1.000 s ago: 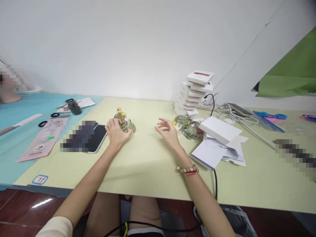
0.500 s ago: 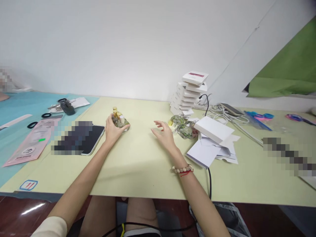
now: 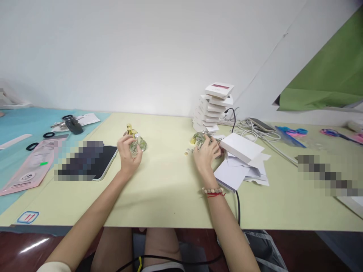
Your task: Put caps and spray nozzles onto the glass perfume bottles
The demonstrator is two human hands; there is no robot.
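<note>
At the left of the table stands a small group of clear glass bottles [image 3: 142,145] with gold necks and one pale silvery top. My left hand [image 3: 128,151] is right in front of them, fingers bent, thumb apart from the index finger, with nothing visibly held. On the right, my right hand [image 3: 206,153] curls its fingers over a greenish clear glass bottle [image 3: 198,136] lying among others beside white boxes. The hand partly hides these bottles. Small round pieces [image 3: 186,153] lie just left of that hand.
White boxes [image 3: 208,109] are stacked against the wall. A white box [image 3: 242,146] rests on loose papers and flattened cartons near my right hand. Cables [image 3: 252,130] tangle behind. A dark tablet [image 3: 106,162], a dark jar [image 3: 73,124] and a pink packet [image 3: 34,166] lie left.
My left hand has loosened from around the left bottles and drawn slightly back. My right hand has moved right, from over bare table onto the bottles by the boxes. The view has shifted slightly.
</note>
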